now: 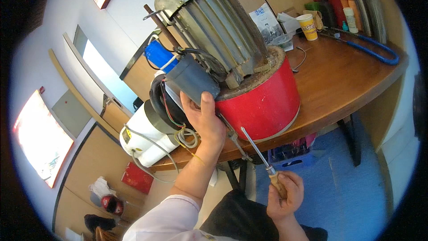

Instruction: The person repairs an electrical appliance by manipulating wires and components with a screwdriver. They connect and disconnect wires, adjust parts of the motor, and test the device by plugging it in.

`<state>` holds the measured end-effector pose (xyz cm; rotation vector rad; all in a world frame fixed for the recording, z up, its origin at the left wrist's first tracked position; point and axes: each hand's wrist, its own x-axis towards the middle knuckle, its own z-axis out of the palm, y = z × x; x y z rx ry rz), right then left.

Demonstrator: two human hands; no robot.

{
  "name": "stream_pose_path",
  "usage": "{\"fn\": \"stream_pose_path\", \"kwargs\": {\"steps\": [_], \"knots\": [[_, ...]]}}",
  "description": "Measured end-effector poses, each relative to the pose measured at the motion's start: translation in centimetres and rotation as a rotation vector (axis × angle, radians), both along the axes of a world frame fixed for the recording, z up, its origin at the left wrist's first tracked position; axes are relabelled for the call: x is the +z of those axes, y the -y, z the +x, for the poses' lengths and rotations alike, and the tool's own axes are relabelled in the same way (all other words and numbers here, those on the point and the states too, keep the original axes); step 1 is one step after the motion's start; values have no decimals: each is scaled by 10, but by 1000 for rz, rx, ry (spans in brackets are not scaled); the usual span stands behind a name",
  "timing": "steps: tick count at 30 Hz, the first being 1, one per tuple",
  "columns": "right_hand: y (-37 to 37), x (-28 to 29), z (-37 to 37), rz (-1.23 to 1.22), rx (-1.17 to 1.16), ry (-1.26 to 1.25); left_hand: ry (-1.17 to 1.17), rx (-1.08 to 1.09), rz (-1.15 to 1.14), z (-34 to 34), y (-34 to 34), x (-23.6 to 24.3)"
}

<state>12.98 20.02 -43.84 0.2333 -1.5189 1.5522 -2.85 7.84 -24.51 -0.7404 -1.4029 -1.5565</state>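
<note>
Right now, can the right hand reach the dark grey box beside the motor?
Likely yes, with the screwdriver: the right hand has it pointed up and left, and most of the dark grey box looks uncovered. Only the left hand, at its lower end, partly blocks it.

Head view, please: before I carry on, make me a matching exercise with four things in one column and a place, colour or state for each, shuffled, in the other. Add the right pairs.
Things
1. Screwdriver
2. Grey box
3. Round base
4. Cup

Places, colours, states
A. Red, under the motor
B. Yellow and white, upright on the table
C. In the right hand, tip pointing up and to the left
D. Against the left hand, at its lower end

Right pairs: 1-C, 2-D, 3-A, 4-B
</note>
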Motion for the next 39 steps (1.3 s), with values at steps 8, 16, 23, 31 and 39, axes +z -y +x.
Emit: {"fn": "stream_pose_path", "kwargs": {"steps": [8,16,23,31,39], "knots": [[-43,70,8,-1,43,-106,43,-56,9,5,2,3],[-63,155,-1,392,-121,-207,73,-79,-5,3,12,-1],[-60,178,1,486,-221,-273,71,-82,-23,4,9,2],[-54,203,-7,527,-219,-272,77,-103,-14,4,10,3],[-58,223,-6,554,-200,-210,75,-109,43,2,9,0]]}}
